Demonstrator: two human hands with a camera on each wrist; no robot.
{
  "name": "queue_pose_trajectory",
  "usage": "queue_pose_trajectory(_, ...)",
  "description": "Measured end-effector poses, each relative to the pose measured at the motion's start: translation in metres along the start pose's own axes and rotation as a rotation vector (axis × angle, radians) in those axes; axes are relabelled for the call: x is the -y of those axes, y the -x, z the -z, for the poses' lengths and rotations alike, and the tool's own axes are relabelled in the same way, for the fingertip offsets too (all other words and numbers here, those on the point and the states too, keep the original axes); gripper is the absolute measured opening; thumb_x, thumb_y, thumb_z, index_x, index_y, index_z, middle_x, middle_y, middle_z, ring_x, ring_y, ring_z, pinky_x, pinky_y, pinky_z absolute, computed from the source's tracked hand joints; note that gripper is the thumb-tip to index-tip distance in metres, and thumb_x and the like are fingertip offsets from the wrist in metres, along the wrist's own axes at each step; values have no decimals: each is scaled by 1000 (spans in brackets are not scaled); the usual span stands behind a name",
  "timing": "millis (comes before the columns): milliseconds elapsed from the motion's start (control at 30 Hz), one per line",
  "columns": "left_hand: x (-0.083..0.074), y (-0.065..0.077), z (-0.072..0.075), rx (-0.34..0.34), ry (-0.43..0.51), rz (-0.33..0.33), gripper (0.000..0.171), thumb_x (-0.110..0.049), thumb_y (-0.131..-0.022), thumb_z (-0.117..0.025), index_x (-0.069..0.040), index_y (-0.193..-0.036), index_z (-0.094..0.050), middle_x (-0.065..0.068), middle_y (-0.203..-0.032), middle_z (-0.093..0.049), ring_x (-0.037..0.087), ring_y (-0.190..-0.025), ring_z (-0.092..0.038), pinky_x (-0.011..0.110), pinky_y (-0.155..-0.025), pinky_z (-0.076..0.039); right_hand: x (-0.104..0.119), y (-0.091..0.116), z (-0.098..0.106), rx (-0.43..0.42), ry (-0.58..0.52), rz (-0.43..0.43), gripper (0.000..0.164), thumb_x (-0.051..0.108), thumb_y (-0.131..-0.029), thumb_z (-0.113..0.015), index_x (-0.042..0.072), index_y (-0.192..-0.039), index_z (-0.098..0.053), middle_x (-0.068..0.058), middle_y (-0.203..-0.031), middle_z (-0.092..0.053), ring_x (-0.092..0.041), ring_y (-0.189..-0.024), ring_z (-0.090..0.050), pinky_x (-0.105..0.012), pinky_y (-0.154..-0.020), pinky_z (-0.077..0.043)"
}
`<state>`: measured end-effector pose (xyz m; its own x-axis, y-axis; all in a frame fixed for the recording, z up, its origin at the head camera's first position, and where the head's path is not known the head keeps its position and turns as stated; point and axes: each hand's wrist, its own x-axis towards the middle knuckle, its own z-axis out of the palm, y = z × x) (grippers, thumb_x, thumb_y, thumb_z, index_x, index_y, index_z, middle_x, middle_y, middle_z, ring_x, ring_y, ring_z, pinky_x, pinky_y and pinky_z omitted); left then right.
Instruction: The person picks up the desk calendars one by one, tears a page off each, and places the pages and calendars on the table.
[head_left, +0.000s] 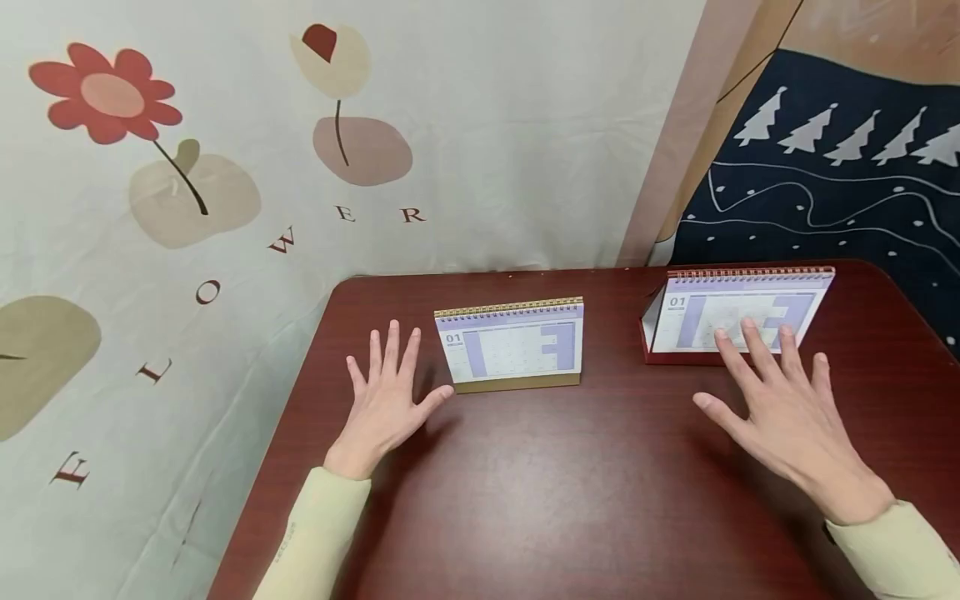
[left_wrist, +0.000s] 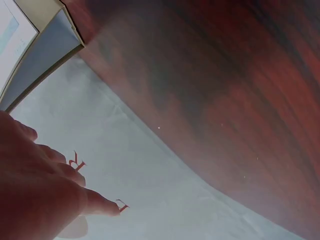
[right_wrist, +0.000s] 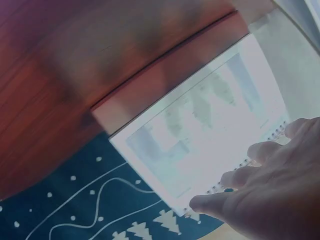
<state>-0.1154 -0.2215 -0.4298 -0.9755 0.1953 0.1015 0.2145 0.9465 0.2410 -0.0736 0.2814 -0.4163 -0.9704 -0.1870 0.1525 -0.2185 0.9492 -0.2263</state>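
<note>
Two spiral-bound desk calendars stand upright on the dark red table, both turned to a page marked 01. The calendar with the gold-brown base (head_left: 517,343) is left of centre, and my left hand (head_left: 384,412) is spread beside its left edge, thumb near its lower corner. Farther right is the calendar with the red base (head_left: 697,321). My right hand (head_left: 795,417) is spread in front of it, fingertips overlapping its page in the head view. In the right wrist view, the fingers (right_wrist: 237,177) overlap its spiral binding. Neither hand holds anything.
The table (head_left: 517,500) has its back edge close to a pale cloth (head_left: 525,150) printed with flowers and letters. A dark blue cloth (head_left: 847,200) with white trees hangs behind the right corner.
</note>
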Motion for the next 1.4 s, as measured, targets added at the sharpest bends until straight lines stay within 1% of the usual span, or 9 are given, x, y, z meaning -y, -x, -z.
queue_pose_trajectory(300,-5,-2,1,-39,98,-3,100,-71,-96,-53,-21,-168,-5,3,-173,14,35,-157,16,77,-115,2,27,-11,-4,-37,-31,49,89,62,-98,-57,19,-167,-21,-14,-173,-7,-47,-156,7,-76,-115,6)
queue_pose_trajectory(567,-10,-7,4,-64,261,-4,95,-69,-99,-48,-23,-168,-3,1,-174,9,32,-158,13,76,-116,-1,57,-24,-9,-41,-86,100,86,61,-100,-56,19,-167,-22,-16,-172,-12,-47,-156,1,-77,-115,-3)
queue_pose_trajectory(733,-14,-10,6,-85,414,-3,87,-65,-102,-46,-28,-168,-2,-6,-174,4,26,-159,7,71,-119,-2,74,-32,-17,-41,-140,135,86,60,-100,-56,21,-167,-19,-13,-172,-15,-47,-156,-5,-77,-114,-13)
queue_pose_trajectory(867,-18,-15,7,-106,539,-18,81,-58,-106,-45,-28,-168,-4,-8,-174,-1,27,-160,1,65,-122,-5,86,-38,-25,-18,-170,144,86,62,-100,-55,22,-167,-19,-9,-173,-14,-46,-156,-8,-77,-113,-18)
queue_pose_trajectory(1033,-21,-22,6,-151,677,-59,73,-51,-108,-44,-28,-168,-9,-10,-173,-12,19,-159,-12,53,-125,-16,96,-44,-35,16,-212,138,88,66,-99,-54,21,-167,-20,-8,-173,-15,-45,-156,-10,-74,-115,-18)
queue_pose_trajectory(1167,-21,-26,4,-183,787,-120,69,-48,-109,-45,-26,-168,-15,-7,-172,-20,14,-156,-20,48,-124,-22,99,-46,-40,36,-270,125,89,66,-99,-54,19,-167,-21,-8,-172,-17,-41,-157,-11,-69,-118,-18)
queue_pose_trajectory(1267,-20,-29,4,-221,798,-175,69,-50,-108,-47,-23,-167,-23,-7,-170,-25,15,-155,-25,47,-123,-27,101,-48,-44,52,-311,124,88,64,-100,-55,16,-167,-22,-9,-172,-18,-40,-157,-12,-68,-118,-20)
queue_pose_trajectory(1333,-19,-31,3,-255,758,-207,67,-51,-107,-48,-22,-165,-29,-9,-168,-29,15,-154,-28,45,-122,-28,102,-49,-47,56,-327,128,88,63,-100,-55,14,-166,-24,-10,-171,-20,-41,-157,-15,-68,-118,-21)
queue_pose_trajectory(1400,-18,-33,3,-284,711,-235,63,-45,-107,-50,-21,-163,-35,-10,-167,-32,14,-153,-31,44,-122,-28,102,-51,-50,57,-335,130,87,62,-100,-56,13,-166,-25,-11,-171,-21,-42,-156,-17,-67,-118,-22)
